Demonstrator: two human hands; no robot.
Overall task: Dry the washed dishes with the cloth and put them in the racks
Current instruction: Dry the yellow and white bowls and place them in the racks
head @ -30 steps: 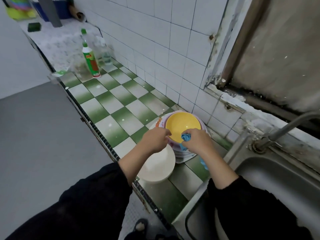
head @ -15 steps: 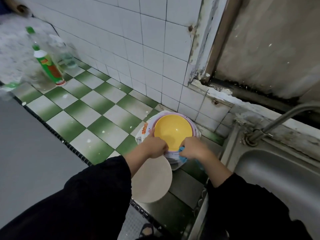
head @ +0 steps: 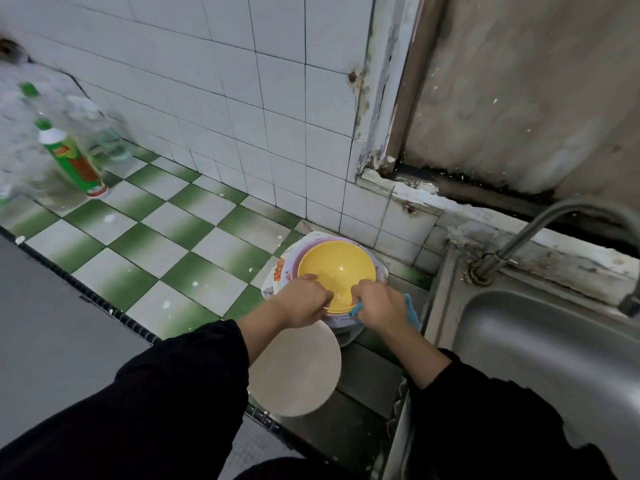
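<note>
On the green-and-white checked counter (head: 180, 244), tight against the white wall tiles (head: 242, 98), there's the stack of dishes (head: 281, 271), and the yellow bowl (head: 336, 268) sits right on top of it, mouth up. Both hands are on its near rim. The left hand (head: 304, 306) comes in from the left, fingers curled together over the edge, gripping the bowl. The right hand (head: 377, 306) is at the rim just beside it, fingers bunched round the blue cloth (head: 410, 308); a bit of cloth pokes out toward the bowl and a bigger flap hangs out on the sink side. Whether the cloth touches the inside of the bowl, I can't tell.

A white dish (head: 298, 372) lies at the counter's front edge, just beside the stack and partly under the left forearm. Black sleeves cover both arms. To the right is the steel sink (head: 554, 375), with the tap (head: 540, 223) arching over it. Far left, well apart from the action, a green-capped detergent bottle (head: 72, 161) stands, with blurred clear bottles (head: 107, 140) behind it.
</note>
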